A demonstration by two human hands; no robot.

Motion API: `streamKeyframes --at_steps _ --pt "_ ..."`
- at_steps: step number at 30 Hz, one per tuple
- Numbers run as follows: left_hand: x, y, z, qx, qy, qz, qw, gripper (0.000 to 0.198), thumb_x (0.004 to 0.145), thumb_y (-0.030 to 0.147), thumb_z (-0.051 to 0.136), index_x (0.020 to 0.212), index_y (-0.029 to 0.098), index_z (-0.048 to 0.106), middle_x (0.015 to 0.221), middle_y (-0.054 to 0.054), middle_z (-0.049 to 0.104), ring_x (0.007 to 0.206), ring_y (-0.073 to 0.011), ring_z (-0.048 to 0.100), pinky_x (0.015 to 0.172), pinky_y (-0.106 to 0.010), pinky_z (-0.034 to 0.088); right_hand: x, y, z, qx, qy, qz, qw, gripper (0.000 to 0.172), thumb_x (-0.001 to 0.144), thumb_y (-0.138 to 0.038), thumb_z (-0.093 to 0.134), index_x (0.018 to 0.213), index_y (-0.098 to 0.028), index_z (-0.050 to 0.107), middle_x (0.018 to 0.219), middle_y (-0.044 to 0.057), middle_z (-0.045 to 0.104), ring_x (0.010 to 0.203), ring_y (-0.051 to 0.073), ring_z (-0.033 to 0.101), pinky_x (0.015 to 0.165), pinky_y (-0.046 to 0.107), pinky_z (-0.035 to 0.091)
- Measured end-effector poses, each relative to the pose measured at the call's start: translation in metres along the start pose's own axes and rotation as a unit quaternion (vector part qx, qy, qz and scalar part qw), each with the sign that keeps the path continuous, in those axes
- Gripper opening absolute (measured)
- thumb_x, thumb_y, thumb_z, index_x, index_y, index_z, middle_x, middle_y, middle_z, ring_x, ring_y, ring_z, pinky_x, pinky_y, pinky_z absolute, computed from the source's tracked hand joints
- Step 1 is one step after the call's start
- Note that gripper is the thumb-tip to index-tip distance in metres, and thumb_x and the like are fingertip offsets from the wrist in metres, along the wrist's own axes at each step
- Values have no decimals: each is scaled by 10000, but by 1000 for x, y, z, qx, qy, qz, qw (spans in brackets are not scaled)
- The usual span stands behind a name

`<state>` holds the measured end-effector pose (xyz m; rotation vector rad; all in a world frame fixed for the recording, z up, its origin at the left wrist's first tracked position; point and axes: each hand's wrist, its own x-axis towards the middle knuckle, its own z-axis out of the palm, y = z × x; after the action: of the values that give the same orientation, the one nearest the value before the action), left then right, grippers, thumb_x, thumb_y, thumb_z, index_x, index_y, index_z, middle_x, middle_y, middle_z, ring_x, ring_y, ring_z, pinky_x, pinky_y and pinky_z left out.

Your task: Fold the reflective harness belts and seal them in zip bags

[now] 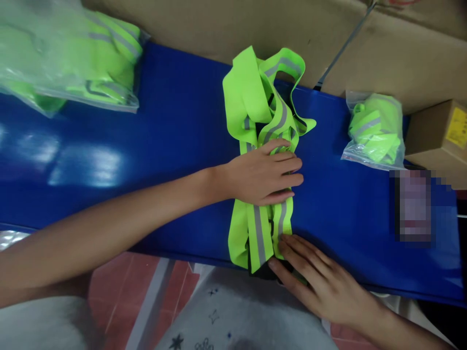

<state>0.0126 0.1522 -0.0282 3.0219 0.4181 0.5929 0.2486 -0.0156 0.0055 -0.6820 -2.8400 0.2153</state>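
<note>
blue table (182, 121): green straps (258, 223), bagged bundles (377, 129), cardboard box (430, 131)

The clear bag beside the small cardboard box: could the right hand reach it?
Probably yes: the right hand touches the strap bundle, and nothing visibly blocks the way over the blue tabletop to the bag.

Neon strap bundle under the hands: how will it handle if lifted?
Probably floppy: the strap bundle bends into loose loops at its far end. Likely light, being mostly thin bands. Might unravel if one loop is pulled: strips overlap.
</note>
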Motion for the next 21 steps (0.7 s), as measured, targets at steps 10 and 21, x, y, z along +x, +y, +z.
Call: streamKeyframes --at_steps 10,21 --pt "15 9 5 17 18 19 1000 314 1052 337 410 1106 147 655 1138 -136 658 1058 -275 608 1073 -470 354 3 6 -13 -5 1 -33 999 370 1019 -88 411 1288 -84 665 1174 157 750 1130 286 700 929 425 601" --pt "17 -12 9 37 17 33 999 393 1085 375 334 1103 170 669 1123 -113 666 1062 -262 616 1056 -425 354 11 2 -20 10 -9 -62 998 298 1039 -118 479 1258 -83 679 1107 107 775 1075 247 702 963 409 560"
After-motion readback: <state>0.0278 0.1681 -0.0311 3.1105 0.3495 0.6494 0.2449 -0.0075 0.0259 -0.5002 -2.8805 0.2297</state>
